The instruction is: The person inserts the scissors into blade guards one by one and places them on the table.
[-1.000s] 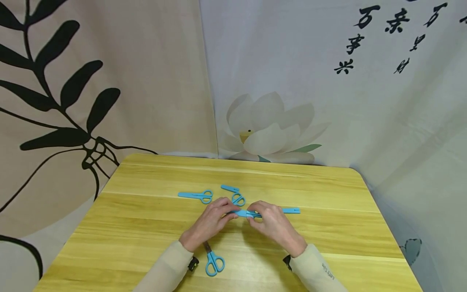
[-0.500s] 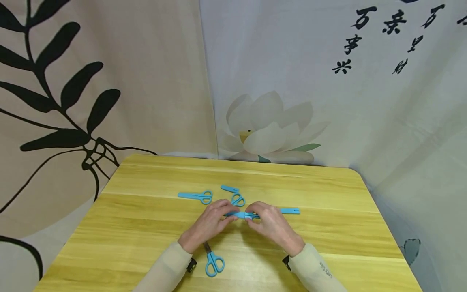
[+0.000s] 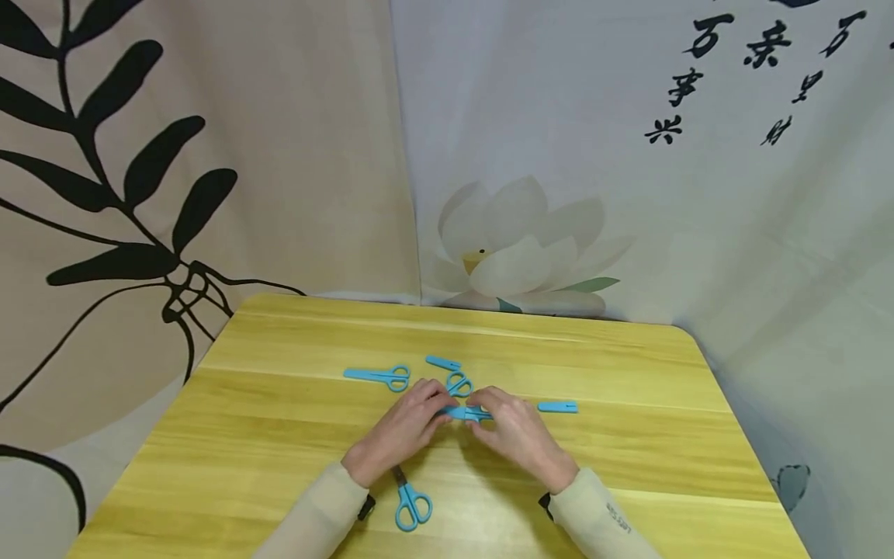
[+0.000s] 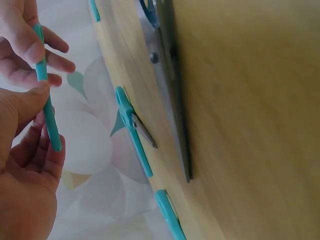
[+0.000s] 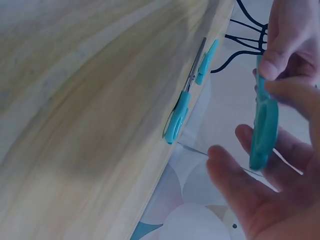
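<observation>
Though pale, flowery cloth [image 3: 517,233] behind table [image 3: 663,435]

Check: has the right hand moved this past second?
Yes, slightly leftward: in the head view, the right hand no longer hides the left end of the blue cover beside it.

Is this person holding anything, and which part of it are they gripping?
Yes, blue scissors in a blue cover. The left hand pinches the covered blade end; the right hand pinches near the handles.
</observation>
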Action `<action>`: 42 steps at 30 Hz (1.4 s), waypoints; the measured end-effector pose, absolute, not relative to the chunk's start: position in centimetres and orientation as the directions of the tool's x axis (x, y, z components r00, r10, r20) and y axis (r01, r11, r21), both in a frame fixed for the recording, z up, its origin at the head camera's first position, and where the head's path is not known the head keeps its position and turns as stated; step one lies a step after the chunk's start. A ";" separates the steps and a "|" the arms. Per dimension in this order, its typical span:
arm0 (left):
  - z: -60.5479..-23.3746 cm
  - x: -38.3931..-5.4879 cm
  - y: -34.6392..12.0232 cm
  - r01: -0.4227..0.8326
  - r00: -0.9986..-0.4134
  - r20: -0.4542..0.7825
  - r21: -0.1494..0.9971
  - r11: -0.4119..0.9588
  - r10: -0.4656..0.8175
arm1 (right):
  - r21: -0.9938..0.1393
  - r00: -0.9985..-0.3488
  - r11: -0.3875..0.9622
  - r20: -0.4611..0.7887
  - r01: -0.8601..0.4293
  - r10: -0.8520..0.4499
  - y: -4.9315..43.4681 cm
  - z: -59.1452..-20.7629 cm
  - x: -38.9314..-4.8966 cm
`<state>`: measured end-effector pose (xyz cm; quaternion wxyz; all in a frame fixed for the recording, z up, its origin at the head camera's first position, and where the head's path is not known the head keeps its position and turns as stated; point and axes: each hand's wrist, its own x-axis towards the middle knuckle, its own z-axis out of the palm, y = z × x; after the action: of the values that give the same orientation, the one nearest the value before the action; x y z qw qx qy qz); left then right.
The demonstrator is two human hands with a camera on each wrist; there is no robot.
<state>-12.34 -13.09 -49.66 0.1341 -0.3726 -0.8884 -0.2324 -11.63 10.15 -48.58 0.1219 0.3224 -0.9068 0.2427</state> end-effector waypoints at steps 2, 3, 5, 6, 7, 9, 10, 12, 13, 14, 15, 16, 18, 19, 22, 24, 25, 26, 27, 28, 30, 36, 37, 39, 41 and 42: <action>-49.7 -12.3 -13.4 0.712 -0.700 0.409 0.335 0.617 0.585 | -0.386 -0.787 0.687 0.343 -0.616 -0.513 10.3 -48.4 -11.6; -49.8 -12.3 -13.6 0.705 -0.707 0.408 0.347 0.618 0.578 | -0.399 -0.800 0.694 0.323 -0.599 -0.506 10.4 -48.3 -11.5; -49.9 -12.2 -14.2 0.692 -0.721 0.402 0.368 0.621 0.565 | -0.426 -0.827 0.709 0.278 -0.562 -0.488 10.7 -48.0 -11.5; -49.9 -12.2 -14.5 0.683 -0.729 0.397 0.380 0.623 0.558 | -0.439 -0.839 0.715 0.258 -0.544 -0.480 10.9 -47.9 -11.5; -49.9 -12.1 -14.9 0.675 -0.737 0.390 0.388 0.627 0.552 | -0.454 -0.850 0.719 0.237 -0.526 -0.471 11.1 -47.8 -11.5; -49.9 -12.0 -15.6 0.654 -0.756 0.372 0.408 0.637 0.538 | -0.469 -0.866 0.731 0.207 -0.497 -0.456 11.5 -47.6 -11.4; -50.0 -12.0 -16.0 0.644 -0.765 0.365 0.420 0.639 0.531 | -0.473 -0.872 0.736 0.196 -0.485 -0.449 11.7 -47.5 -11.4; -50.2 -11.9 -16.8 0.623 -0.782 0.351 0.445 0.643 0.515 | -0.481 -0.879 0.739 0.191 -0.472 -0.437 12.1 -47.4 -11.4; -50.2 -11.9 -17.1 0.613 -0.790 0.344 0.460 0.643 0.507 | -0.486 -0.882 0.739 0.190 -0.467 -0.432 12.2 -47.4 -11.4; -50.3 -11.9 -17.5 0.602 -0.799 0.337 0.475 0.642 0.498 | -0.485 -0.884 0.742 0.193 -0.463 -0.426 12.4 -47.4 -11.4; -50.4 -11.9 -18.0 0.592 -0.806 0.331 0.486 0.643 0.491 | -0.486 -0.885 0.741 0.199 -0.463 -0.422 12.6 -47.4 -11.4; -50.6 -11.9 -18.4 0.582 -0.813 0.326 0.497 0.644 0.483 | -0.487 -0.885 0.741 0.205 -0.463 -0.418 12.7 -47.5 -11.4; -50.7 -11.9 -19.3 0.560 -0.827 0.311 0.521 0.644 0.468 | -0.487 -0.887 0.742 0.211 -0.460 -0.411 13.0 -47.6 -11.4; -50.7 -11.9 -19.8 0.549 -0.835 0.303 0.531 0.646 0.460 | -0.486 -0.887 0.744 0.212 -0.459 -0.409 13.2 -47.6 -11.4; -50.8 -12.1 -21.2 0.529 -0.847 0.297 0.553 0.644 0.440 | -0.483 -0.888 0.746 0.218 -0.459 -0.405 13.5 -47.7 -11.4; -50.8 -12.2 -22.1 0.520 -0.852 0.299 0.562 0.643 0.429 | -0.481 -0.886 0.745 0.226 -0.462 -0.404 13.8 -47.8 -11.4; -50.9 -12.3 -22.6 0.517 -0.855 0.302 0.566 0.642 0.423 | -0.480 -0.885 0.744 0.230 -0.465 -0.405 13.9 -47.8 -11.4; -50.9 -12.3 -23.0 0.514 -0.857 0.302 0.569 0.643 0.418 | -0.478 -0.883 0.743 0.235 -0.468 -0.406 13.9 -47.9 -11.4; -50.9 -12.4 -23.4 0.508 -0.860 0.300 0.570 0.646 0.412 | -0.476 -0.881 0.742 0.241 -0.472 -0.406 14.0 -47.9 -11.4; -50.9 -12.4 -23.8 0.503 -0.864 0.297 0.573 0.648 0.408 | -0.474 -0.880 0.741 0.245 -0.475 -0.407 14.1 -47.9 -11.4; -51.0 -12.5 -24.5 0.488 -0.872 0.282 0.579 0.654 0.400 | -0.472 -0.878 0.740 0.251 -0.479 -0.408 14.2 -48.0 -11.4; -51.0 -12.9 -26.2 0.461 -0.884 0.238 0.583 0.669 0.401 | -0.474 -0.880 0.741 0.255 -0.475 -0.401 14.3 -47.9 -11.4; -51.0 -13.0 -26.5 0.459 -0.885 0.232 0.583 0.670 0.404 | -0.474 -0.880 0.742 0.254 -0.474 -0.400 14.3 -47.9 -11.4; -51.1 -13.2 -27.0 0.454 -0.886 0.216 0.586 0.671 0.411 | -0.472 -0.880 0.743 0.253 -0.474 -0.401 14.3 -47.9 -11.4; -51.2 -13.4 -27.5 0.457 -0.883 0.206 0.586 0.669 0.422 | -0.470 -0.880 0.744 0.251 -0.474 -0.402 14.2 -47.9 -11.4; -51.3 -13.5 -27.7 0.457 -0.882 0.201 0.584 0.671 0.426 | -0.470 -0.880 0.744 0.250 -0.474 -0.403 14.2 -47.9 -11.3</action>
<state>-13.50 -27.69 -51.26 0.0238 -0.2415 -0.9138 -0.3257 -11.34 14.22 -47.90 0.0664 0.2355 -0.9315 0.2693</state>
